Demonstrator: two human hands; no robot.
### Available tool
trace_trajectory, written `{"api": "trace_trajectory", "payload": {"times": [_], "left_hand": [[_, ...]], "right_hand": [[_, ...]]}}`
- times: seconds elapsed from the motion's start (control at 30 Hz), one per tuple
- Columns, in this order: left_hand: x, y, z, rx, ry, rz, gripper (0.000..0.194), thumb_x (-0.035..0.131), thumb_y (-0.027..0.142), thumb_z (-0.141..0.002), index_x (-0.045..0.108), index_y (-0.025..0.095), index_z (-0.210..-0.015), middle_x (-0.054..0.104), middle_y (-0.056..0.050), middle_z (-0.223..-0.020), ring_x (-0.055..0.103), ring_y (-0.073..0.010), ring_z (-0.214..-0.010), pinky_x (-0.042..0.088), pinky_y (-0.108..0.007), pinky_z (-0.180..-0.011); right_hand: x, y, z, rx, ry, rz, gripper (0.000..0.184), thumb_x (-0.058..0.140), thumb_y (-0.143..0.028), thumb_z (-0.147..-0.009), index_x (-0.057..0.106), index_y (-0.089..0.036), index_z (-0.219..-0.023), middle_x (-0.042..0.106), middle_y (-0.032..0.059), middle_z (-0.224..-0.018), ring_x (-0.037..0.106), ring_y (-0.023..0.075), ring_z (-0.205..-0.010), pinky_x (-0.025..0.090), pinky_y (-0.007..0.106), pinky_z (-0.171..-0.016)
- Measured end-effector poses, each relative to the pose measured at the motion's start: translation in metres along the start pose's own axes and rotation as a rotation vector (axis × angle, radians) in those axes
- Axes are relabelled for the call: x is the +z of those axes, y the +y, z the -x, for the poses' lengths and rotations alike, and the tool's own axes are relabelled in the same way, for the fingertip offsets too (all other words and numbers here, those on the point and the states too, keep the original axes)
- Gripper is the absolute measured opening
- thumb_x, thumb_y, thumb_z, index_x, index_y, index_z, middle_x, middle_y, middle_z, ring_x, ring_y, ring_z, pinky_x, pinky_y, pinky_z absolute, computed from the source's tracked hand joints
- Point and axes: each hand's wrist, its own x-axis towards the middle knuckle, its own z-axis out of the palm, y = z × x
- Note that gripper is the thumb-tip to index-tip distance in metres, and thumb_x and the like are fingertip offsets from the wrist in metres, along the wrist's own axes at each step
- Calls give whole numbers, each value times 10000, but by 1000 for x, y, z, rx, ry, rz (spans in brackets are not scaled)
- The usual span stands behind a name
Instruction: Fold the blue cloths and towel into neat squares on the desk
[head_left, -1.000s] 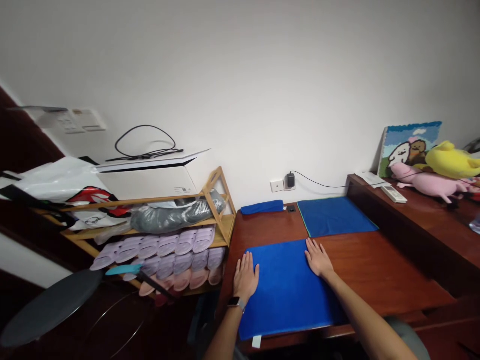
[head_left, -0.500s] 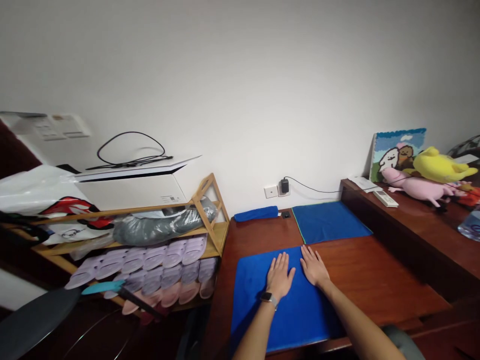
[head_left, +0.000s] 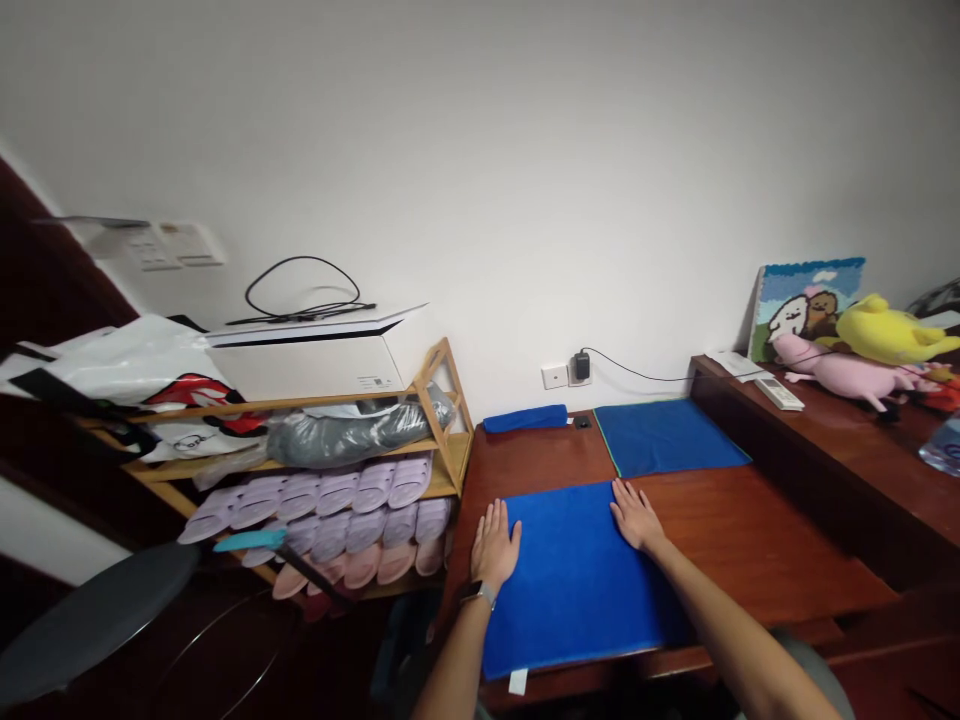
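A bright blue cloth (head_left: pixel 570 580) lies spread flat on the brown wooden desk (head_left: pixel 757 540), with a white tag showing at its lower left corner. My left hand (head_left: pixel 496 545), a watch on its wrist, rests flat at the cloth's upper left corner, fingers stretched out. At the upper right corner my right hand (head_left: pixel 636 515) lies flat, its fingers also extended. Neither hand grips anything. Behind them is a second blue cloth (head_left: pixel 667 438) with a green edge, laid flat by the wall. A folded blue cloth (head_left: pixel 525 418) sits at the desk's back left.
On the left stands a wooden rack (head_left: pixel 450 450) with slippers (head_left: pixel 337 492) and a white box (head_left: pixel 315 365). A charger (head_left: pixel 582 366) is plugged into the wall. The raised ledge at right holds a remote control (head_left: pixel 778 393), plush toys (head_left: pixel 844 372) and a picture (head_left: pixel 806 300).
My left hand has slid left across the cloth to its upper left corner. My right hand stays at the upper right corner. The view has shifted slightly, and the white tag now shows.
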Motion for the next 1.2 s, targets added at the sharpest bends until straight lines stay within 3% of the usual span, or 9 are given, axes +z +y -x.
{"api": "trace_trajectory", "payload": {"times": [0.17, 0.3, 0.47, 0.6, 0.7, 0.87, 0.97, 1.07, 1.2], "left_hand": [[-1, -1, -1, 0, 19, 7, 681, 249, 490, -1070, 341, 122, -1635, 372, -160, -1671, 313, -291, -1570, 288, -509, -1273], [-3, 1, -1, 1, 16, -18, 686, 230, 491, -1070, 340, 116, -1634, 371, -158, -1673, 302, -285, -1575, 271, -497, -1280], [-4, -4, -3, 18, -30, -49, 705, 224, 487, -1070, 361, 59, -1613, 358, -187, -1672, 307, -288, -1572, 284, -486, -1275], [-9, -2, -2, 41, 17, -81, 682, 273, 459, -1059, 376, 70, -1609, 442, -196, -1628, 370, -314, -1543, 311, -519, -1263], [-18, 36, 8, 129, 47, -57, 655, 254, 426, -1071, 402, 65, -1597, 448, -191, -1627, 373, -307, -1542, 290, -516, -1279], [-22, 167, 26, 444, -20, 144, 644, 210, 436, -1093, 243, 148, -1668, 333, -115, -1700, 250, -253, -1595, 248, -500, -1306], [-13, 215, 28, 481, -99, 234, 648, 175, 440, -1094, 179, 166, -1681, 299, -106, -1712, 235, -250, -1598, 249, -508, -1306], [-8, 198, 31, 421, -145, 234, 660, 177, 475, -1094, 209, 165, -1676, 324, -116, -1699, 256, -248, -1591, 256, -505, -1304], [-18, 100, 45, 235, -117, 116, 717, 217, 554, -1086, 306, 113, -1644, 341, -148, -1686, 276, -263, -1582, 269, -485, -1299]], "right_hand": [[6, -1, 36, -33, 88, -24, 679, 133, -461, -1079, 237, -145, -1670, 226, 42, -1730, 161, 221, -1615, 142, 460, -1313], [20, 5, 64, -48, 67, -26, 673, 168, -477, -1079, 249, -165, -1671, 237, 39, -1724, 183, 239, -1610, 145, 470, -1313], [21, 5, 70, -32, 67, -38, 654, 190, -453, -1078, 247, -185, -1671, 237, 34, -1723, 186, 233, -1610, 145, 481, -1313], [17, 2, 68, -28, 58, -52, 650, 196, -440, -1074, 248, -189, -1671, 225, 17, -1725, 173, 228, -1613, 131, 471, -1318], [18, 3, 68, -31, 59, -54, 650, 188, -445, -1073, 247, -197, -1671, 219, 13, -1726, 173, 229, -1613, 130, 471, -1316], [25, 10, 68, -55, 60, -23, 654, 197, -401, -1061, 240, -171, -1671, 230, 30, -1726, 173, 239, -1613, 145, 490, -1313], [30, 15, 67, -85, 55, -2, 647, 220, -338, -1042, 259, -183, -1668, 239, 33, -1724, 173, 243, -1613, 156, 493, -1309], [32, 16, 68, -79, 63, 3, 654, 207, -376, -1051, 257, -167, -1668, 253, 40, -1720, 183, 249, -1611, 156, 496, -1309], [31, 14, 69, -61, 75, 0, 687, 155, -463, -1067, 245, -141, -1668, 253, 37, -1720, 182, 246, -1612, 149, 498, -1311]]}}
